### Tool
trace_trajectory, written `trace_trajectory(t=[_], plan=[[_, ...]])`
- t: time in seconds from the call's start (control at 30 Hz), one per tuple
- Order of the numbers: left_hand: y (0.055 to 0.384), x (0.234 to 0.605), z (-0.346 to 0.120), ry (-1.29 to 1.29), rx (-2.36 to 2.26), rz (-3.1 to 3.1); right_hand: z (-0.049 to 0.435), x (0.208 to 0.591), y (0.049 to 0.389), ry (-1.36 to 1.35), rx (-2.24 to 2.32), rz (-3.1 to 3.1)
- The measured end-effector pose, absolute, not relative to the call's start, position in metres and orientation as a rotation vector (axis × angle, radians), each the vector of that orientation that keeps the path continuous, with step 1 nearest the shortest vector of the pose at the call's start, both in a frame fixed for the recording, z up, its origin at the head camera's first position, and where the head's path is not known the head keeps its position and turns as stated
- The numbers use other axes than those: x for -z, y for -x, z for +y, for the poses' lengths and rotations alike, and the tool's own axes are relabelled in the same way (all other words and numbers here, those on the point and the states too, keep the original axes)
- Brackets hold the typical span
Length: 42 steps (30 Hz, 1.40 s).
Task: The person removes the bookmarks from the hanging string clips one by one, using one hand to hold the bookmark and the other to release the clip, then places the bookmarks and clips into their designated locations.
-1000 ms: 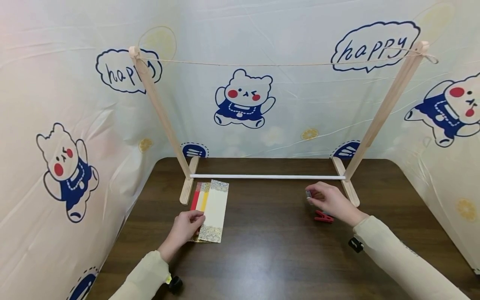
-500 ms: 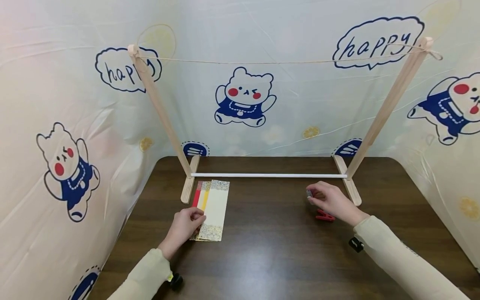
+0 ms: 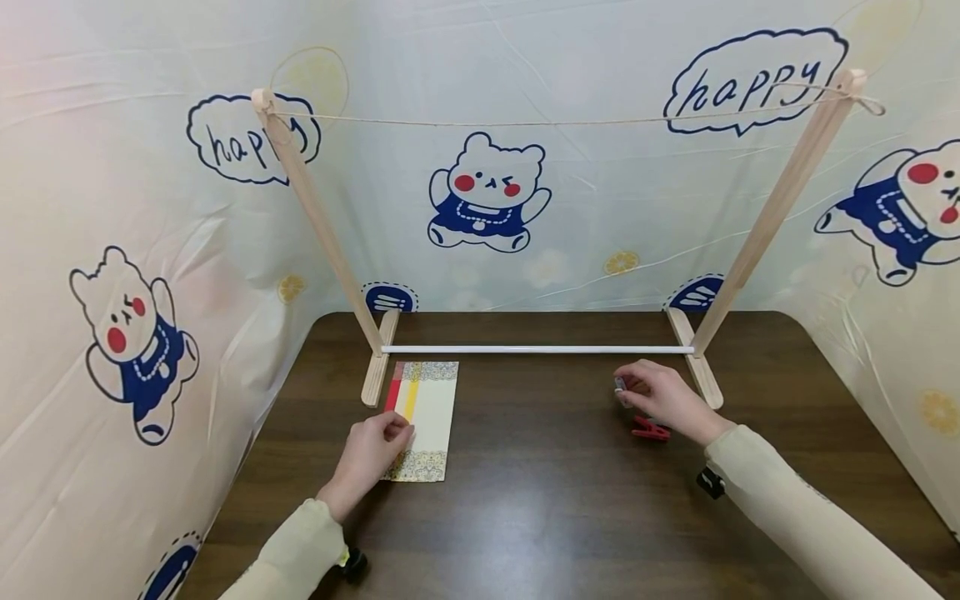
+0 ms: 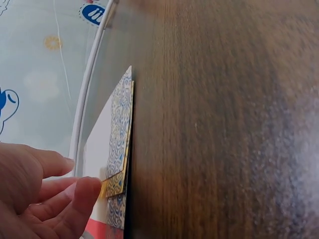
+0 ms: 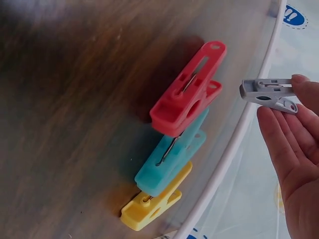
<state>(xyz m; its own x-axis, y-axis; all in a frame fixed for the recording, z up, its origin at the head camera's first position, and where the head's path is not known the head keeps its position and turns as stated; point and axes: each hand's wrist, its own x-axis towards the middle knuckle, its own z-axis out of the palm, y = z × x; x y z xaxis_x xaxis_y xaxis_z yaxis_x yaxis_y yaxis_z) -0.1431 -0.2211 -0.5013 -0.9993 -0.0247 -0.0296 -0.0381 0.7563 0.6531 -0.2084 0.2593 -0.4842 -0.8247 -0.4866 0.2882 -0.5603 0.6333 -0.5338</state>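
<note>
Several long paper cards with patterned end bands lie overlapped on the table's left side; red, yellow and cream strips show. My left hand hovers over their left part, its fingertips at the yellow strip. In the left wrist view, a small gap shows between thumb and finger, with nothing in it; contact with the cards is hard to tell. My right hand pinches a grey clothes peg between thumb and fingers, above the table. Beside it lie a red peg, a turquoise peg and a yellow peg.
A wooden frame stands behind, with a left post, a right post and a white rod low between them. A thin string runs across the top. Printed cloth hangs around the dark wooden table.
The cream card has shifted against the others, so the cards' ends now line up more evenly. The left hand has moved very slightly; the right hand keeps the grey peg nearly in place.
</note>
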Motion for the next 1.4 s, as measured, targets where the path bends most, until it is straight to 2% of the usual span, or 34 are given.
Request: trace_trajectory(t=[0.5, 0.8, 1.2, 1.4], plan=[[0.142, 0.494, -0.207, -0.154, -1.012, 3.114, 0.251, 0.491, 0.225, -0.909, -0.780, -2.952], [0.143, 0.491, -0.197, -0.162, -1.029, 3.083, 0.246, 0.496, 0.226, -0.910, -0.735, -3.022], [0.139, 0.489, -0.187, -0.187, -1.021, 3.091, 0.247, 0.495, 0.217, -0.895, -0.666, -3.022], [0.135, 0.491, -0.184, -0.271, -0.998, 3.197, 0.243, 0.490, 0.200, -0.797, -0.657, -2.901]])
